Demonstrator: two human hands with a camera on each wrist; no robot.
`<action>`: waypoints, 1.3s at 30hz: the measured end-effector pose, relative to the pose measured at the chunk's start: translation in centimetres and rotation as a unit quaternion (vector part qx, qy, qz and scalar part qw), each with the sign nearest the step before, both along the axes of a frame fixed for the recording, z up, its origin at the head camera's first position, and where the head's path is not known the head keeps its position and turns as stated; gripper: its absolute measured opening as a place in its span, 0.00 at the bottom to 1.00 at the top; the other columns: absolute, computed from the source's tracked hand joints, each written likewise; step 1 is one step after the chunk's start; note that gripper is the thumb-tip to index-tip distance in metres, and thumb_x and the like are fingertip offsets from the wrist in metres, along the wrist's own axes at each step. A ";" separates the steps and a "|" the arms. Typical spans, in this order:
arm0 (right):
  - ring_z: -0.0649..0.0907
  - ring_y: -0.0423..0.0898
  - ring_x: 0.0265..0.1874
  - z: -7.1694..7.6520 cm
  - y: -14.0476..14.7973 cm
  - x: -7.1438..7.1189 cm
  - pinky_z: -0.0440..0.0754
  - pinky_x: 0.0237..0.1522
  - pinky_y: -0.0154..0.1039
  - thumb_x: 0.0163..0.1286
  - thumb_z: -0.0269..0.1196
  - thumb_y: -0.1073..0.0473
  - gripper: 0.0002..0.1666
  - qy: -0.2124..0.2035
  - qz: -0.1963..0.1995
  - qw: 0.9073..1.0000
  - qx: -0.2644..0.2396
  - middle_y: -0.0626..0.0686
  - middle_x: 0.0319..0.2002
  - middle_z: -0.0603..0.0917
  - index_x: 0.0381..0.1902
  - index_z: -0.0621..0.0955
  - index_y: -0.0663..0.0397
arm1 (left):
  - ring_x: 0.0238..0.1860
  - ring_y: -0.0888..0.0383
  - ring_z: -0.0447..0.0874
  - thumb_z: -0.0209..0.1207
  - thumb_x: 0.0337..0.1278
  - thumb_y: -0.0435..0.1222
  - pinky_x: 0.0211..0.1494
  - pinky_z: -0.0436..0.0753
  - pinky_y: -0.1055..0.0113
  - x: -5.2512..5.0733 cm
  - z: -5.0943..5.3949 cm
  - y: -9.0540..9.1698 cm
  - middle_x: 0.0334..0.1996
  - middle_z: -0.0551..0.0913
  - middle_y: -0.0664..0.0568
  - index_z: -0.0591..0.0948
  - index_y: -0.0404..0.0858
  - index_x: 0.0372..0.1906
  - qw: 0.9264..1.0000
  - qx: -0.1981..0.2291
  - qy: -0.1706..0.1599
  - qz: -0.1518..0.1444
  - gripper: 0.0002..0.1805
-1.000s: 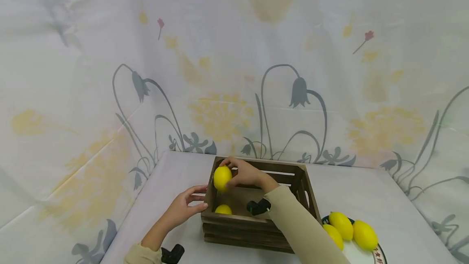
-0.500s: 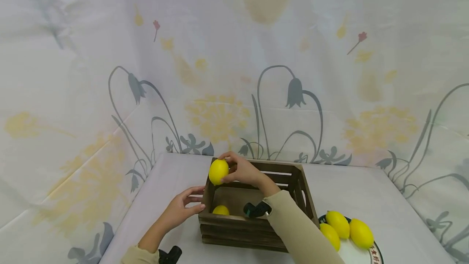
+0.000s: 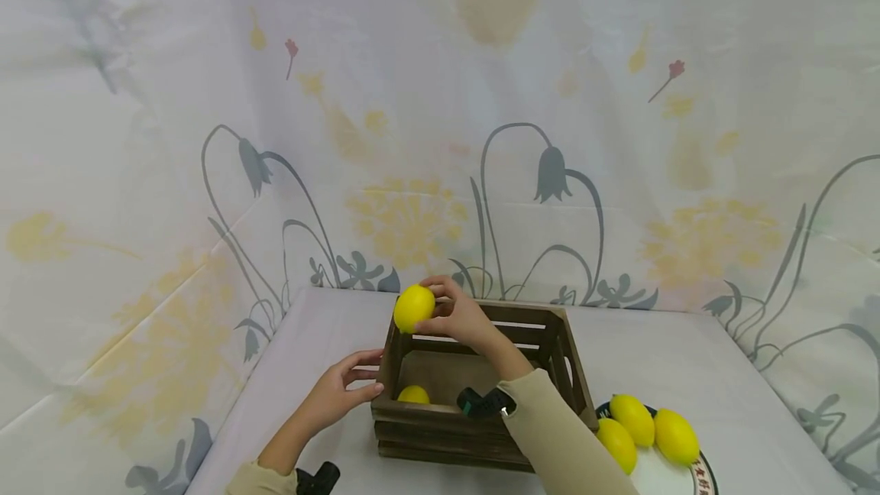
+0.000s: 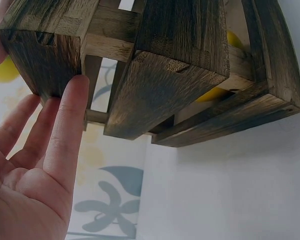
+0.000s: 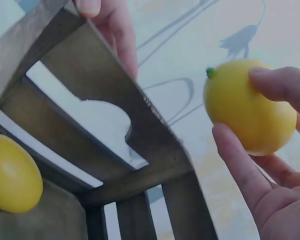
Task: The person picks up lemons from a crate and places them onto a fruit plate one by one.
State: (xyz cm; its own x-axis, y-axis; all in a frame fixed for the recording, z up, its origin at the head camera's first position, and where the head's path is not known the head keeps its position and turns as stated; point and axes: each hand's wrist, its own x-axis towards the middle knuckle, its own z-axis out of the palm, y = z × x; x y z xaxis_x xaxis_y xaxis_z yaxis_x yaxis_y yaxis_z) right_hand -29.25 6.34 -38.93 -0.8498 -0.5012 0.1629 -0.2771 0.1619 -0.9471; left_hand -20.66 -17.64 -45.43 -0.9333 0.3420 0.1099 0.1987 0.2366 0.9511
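Observation:
A yellow lemon (image 3: 414,308) is held between the thumb and fingers of my right hand (image 3: 462,319), above the back left corner of a dark wooden crate (image 3: 447,432). In the right wrist view, the lemon (image 5: 247,112) shows a green tip and stands apart from the crate wall. My left hand (image 3: 338,388) touches the crate's left side near the front corner. In the left wrist view its fingers (image 4: 67,132) are fairly straight against the slat. Another lemon (image 3: 413,395) lies inside the crate at the front left, partly hidden by the front wall.
To the crate's right, a white plate (image 3: 660,478) with a dark patterned rim bears 3 lemons (image 3: 677,436). A white cloth covers the table (image 3: 344,312). Behind stands a flower-printed curtain (image 3: 426,136). Black camera mounts (image 3: 481,402) sit at the wrists.
My right hand has lifted the lemon from inside the crate's left end to above its rim. My left hand stays at the crate's side. The head view has shifted slightly.

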 end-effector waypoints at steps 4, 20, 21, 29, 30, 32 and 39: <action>0.80 0.52 0.45 0.0 0.3 0.5 0.81 0.42 0.44 0.54 0.71 0.62 0.37 -0.007 -0.022 1.000 -0.021 0.58 0.55 0.70 0.60 0.67 0.47 | 0.54 0.41 0.73 0.62 0.57 0.35 0.46 0.80 0.64 0.0 -0.1 0.0 0.58 0.69 0.36 0.67 0.32 0.64 1.000 0.007 0.000 0.000 0.30; 0.80 0.51 0.44 1.5 2.1 3.1 0.80 0.43 0.45 0.54 0.70 0.64 0.37 -0.036 -0.139 0.985 -0.095 0.58 0.55 0.70 0.60 0.69 0.47 | 0.54 0.40 0.73 0.62 0.56 0.35 0.45 0.80 0.64 -0.1 -0.4 0.0 0.58 0.69 0.35 0.67 0.32 0.63 1.000 0.003 0.010 0.005 0.30; 0.80 0.51 0.44 1.6 2.3 3.2 0.80 0.43 0.44 0.54 0.70 0.64 0.36 -0.035 -0.142 0.984 -0.099 0.58 0.54 0.71 0.60 0.69 0.47 | 0.54 0.40 0.73 0.62 0.56 0.35 0.45 0.80 0.64 -0.1 -0.4 0.0 0.58 0.69 0.35 0.67 0.32 0.63 1.000 0.002 0.011 0.006 0.30; 0.80 0.51 0.44 1.9 3.5 4.4 0.79 0.44 0.44 0.53 0.70 0.66 0.38 -0.026 -0.173 0.977 -0.119 0.57 0.53 0.71 0.61 0.69 0.46 | 0.53 0.40 0.73 0.61 0.57 0.34 0.45 0.80 0.66 -0.2 -0.4 0.0 0.58 0.69 0.34 0.66 0.30 0.64 1.000 0.009 0.020 -0.004 0.30; 0.80 0.51 0.44 2.0 3.6 4.5 0.79 0.44 0.44 0.53 0.70 0.66 0.37 -0.023 -0.178 0.977 -0.117 0.57 0.52 0.71 0.60 0.69 0.47 | 0.53 0.40 0.73 0.61 0.57 0.34 0.45 0.80 0.66 -0.2 -0.3 0.0 0.58 0.69 0.34 0.66 0.30 0.64 1.000 0.009 0.020 -0.005 0.30; 0.79 0.52 0.43 2.1 3.9 4.9 0.79 0.44 0.44 0.53 0.70 0.66 0.37 -0.019 -0.188 0.975 -0.115 0.58 0.52 0.71 0.60 0.69 0.48 | 0.53 0.40 0.73 0.61 0.57 0.34 0.45 0.80 0.66 -0.2 -0.3 0.1 0.58 0.69 0.34 0.66 0.30 0.64 1.000 0.011 0.021 -0.007 0.30; 0.79 0.51 0.44 2.5 5.1 6.4 0.78 0.46 0.43 0.54 0.70 0.66 0.38 -0.018 -0.207 0.971 -0.122 0.57 0.52 0.72 0.61 0.67 0.46 | 0.53 0.40 0.73 0.61 0.57 0.33 0.45 0.80 0.66 -0.2 -0.2 0.1 0.58 0.69 0.33 0.66 0.29 0.63 1.000 0.016 0.016 -0.009 0.30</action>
State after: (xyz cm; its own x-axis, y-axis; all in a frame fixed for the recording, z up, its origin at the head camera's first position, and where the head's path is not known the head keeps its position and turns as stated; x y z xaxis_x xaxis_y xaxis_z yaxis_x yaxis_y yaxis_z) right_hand -22.83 11.41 -36.46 -0.9777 -0.0656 0.1993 -0.2011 0.0223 -0.9793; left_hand -20.84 -17.55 -45.68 -0.9229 0.3541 0.1515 0.2338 0.2024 0.9510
